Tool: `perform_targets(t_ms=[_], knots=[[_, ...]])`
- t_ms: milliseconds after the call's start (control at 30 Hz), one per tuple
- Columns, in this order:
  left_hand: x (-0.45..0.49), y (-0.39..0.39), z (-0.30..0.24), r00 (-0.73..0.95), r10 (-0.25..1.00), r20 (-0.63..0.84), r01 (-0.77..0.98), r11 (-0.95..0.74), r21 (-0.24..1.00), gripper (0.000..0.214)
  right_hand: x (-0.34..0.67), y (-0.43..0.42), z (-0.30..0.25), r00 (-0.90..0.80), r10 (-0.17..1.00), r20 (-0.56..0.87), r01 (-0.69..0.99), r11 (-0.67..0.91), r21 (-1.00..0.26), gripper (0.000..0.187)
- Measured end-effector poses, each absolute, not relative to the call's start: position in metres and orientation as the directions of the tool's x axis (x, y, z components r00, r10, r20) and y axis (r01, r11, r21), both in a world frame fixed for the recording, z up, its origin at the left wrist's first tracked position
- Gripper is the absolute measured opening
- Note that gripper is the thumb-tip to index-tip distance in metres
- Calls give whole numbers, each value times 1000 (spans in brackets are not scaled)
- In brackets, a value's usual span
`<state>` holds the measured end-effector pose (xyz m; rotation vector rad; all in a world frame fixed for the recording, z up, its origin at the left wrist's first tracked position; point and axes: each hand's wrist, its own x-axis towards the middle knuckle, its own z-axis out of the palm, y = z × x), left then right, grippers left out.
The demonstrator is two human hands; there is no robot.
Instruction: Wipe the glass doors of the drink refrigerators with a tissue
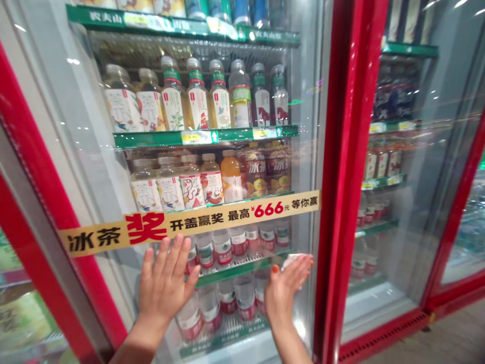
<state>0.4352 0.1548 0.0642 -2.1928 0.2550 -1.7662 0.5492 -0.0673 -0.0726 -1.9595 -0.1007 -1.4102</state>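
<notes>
The glass door point(308, 146) of a red-framed drinks cooler stands shut in front of me. My left hand point(163, 285) is open, its fingers spread against the glass just below the yellow strip point(200, 222) with printed lettering. Lower on the right side of the door, my right hand point(285, 290) presses a folded white cloth point(290, 261) to the pane. Its fingers lie together over the cloth, so only the cloth's edges show; it could also be a paper wipe.
Behind the glass, several drink bottles point(199, 103) line green-edged shelves point(227, 134). The red door frame point(335, 202) rises at the right, with another cooler door point(379, 298) beyond it. Another red frame point(49, 187) slants down the left side. Floor point(450, 336) shows at lower right.
</notes>
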Motion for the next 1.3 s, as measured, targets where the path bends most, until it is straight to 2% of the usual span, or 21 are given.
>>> perform_targets(t_ms=[33, 133, 200, 233, 300, 367, 400, 433, 467, 567, 600, 633, 667, 767, 833, 900, 1033, 1100, 1200, 1233, 1300], knots=[[435, 154, 65, 223, -327, 918, 57, -936, -347, 72, 540, -50, -78, 409, -296, 863, 465, -747, -476, 86], [434, 153, 66, 235, -328, 915, 50, -936, -349, 72, 514, -16, -109, 191, 203, 960, 670, -742, 23, 82], [434, 153, 66, 241, -328, 914, 50, -936, -349, 72, 516, -27, -128, 91, 343, 935, 693, -696, 188, 77], [434, 153, 66, 242, -328, 913, 53, -935, -350, 72, 524, -41, -134, 128, 286, 950, 674, -728, 128, 79], [434, 153, 66, 245, -330, 912, 60, -933, -354, 73, 543, -68, -137, 305, -15, 952, 566, -801, -194, 81], [434, 154, 65, 240, -329, 913, 69, -933, -354, 74, 552, -74, -133, 419, -304, 856, 421, -770, -480, 81], [434, 154, 65, 239, -326, 915, 73, -933, -351, 75, 548, -67, -133, 447, -373, 813, 379, -744, -550, 82], [434, 154, 64, 240, -321, 916, 74, -935, -347, 76, 540, -53, -135, 461, -351, 815, 392, -744, -541, 83], [434, 154, 64, 244, -319, 916, 72, -936, -345, 76, 528, -38, -141, 443, -230, 866, 469, -764, -443, 86], [432, 154, 65, 258, -317, 913, 62, -937, -343, 77, 497, -8, -169, 189, 268, 945, 734, -678, 46, 88], [432, 154, 65, 259, -317, 912, 60, -937, -343, 77, 496, -10, -178, 123, 337, 933, 758, -639, 131, 86], [432, 154, 65, 259, -318, 912, 61, -937, -344, 78, 501, -20, -184, 131, 310, 942, 750, -652, 110, 84], [432, 153, 66, 258, -319, 912, 63, -936, -345, 78, 510, -33, -188, 205, 200, 958, 715, -700, -7, 83], [431, 153, 66, 255, -327, 910, 70, -932, -355, 78, 541, -70, -185, 416, -262, 870, 496, -737, -459, 86], [430, 152, 67, 256, -328, 909, 76, -931, -357, 78, 543, -66, -181, 441, -380, 813, 428, -708, -562, 87], [430, 152, 67, 267, -326, 907, 79, -930, -358, 80, 525, -41, -186, 479, -287, 830, 467, -717, -517, 91], [430, 152, 67, 268, -336, 903, 73, -928, -366, 80, 496, -17, -203, 374, 104, 921, 654, -734, -183, 91], [430, 152, 67, 261, -337, 905, 76, -927, -367, 79, 510, -36, -197, 370, 37, 928, 627, -747, -221, 86], [432, 153, 66, 263, -333, 906, 79, -928, -364, 78, 543, -65, -163, 474, -263, 841, 489, -715, -499, 84], [432, 153, 66, 264, -331, 906, 77, -929, -361, 78, 549, -66, -151, 490, -311, 815, 463, -699, -545, 85], [432, 153, 66, 266, -323, 908, 71, -933, -353, 77, 546, -54, -135, 492, -222, 842, 513, -708, -486, 89]])
